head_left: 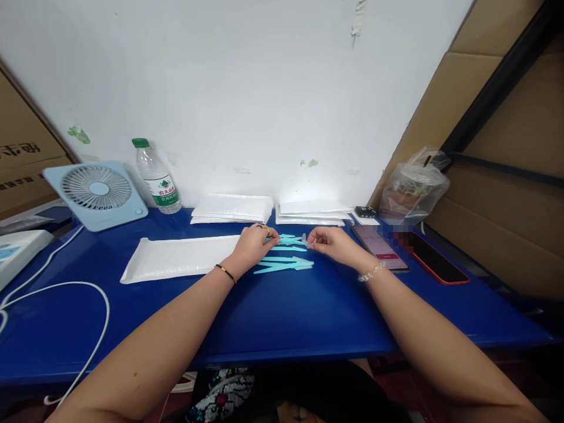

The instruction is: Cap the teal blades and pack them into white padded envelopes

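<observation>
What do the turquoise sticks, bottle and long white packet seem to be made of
Turquoise sticks: probably matte plastic, evenly coloured. Bottle: likely glossy plastic, see-through with highlights. Long white packet: satiny, creased plastic film or coated paper; can't tell which.

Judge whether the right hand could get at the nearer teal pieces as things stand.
Probably yes: the right hand is close to the nearer teal pieces, and nothing appears to block the way.

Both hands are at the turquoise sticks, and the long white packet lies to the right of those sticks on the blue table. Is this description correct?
Not quite: the side is wrong. The head view shows the long white packet to the left of the turquoise sticks, on the blue table.
</observation>
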Action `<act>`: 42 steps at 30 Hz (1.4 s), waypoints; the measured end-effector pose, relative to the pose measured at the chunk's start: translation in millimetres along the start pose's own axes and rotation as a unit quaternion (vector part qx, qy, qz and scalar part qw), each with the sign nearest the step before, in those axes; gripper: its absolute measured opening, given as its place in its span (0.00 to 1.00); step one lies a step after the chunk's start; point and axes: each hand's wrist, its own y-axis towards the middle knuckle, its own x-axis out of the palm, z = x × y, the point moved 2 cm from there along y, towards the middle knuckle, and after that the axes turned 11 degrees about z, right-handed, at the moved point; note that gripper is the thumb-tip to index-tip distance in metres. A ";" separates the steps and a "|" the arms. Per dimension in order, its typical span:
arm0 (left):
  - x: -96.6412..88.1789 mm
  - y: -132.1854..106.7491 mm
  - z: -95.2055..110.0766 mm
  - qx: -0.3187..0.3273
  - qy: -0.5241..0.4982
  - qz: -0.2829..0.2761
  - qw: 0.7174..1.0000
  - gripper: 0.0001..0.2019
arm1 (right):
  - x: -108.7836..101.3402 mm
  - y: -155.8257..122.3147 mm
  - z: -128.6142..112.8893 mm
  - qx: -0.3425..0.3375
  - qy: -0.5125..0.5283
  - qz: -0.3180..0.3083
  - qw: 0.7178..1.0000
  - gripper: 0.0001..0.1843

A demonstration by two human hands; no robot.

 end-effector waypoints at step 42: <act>3.6 -6.3 0.7 0.008 0.064 -0.042 0.997 0.07 | -1.2 1.4 11.8 -0.045 -0.064 -0.056 0.995 0.12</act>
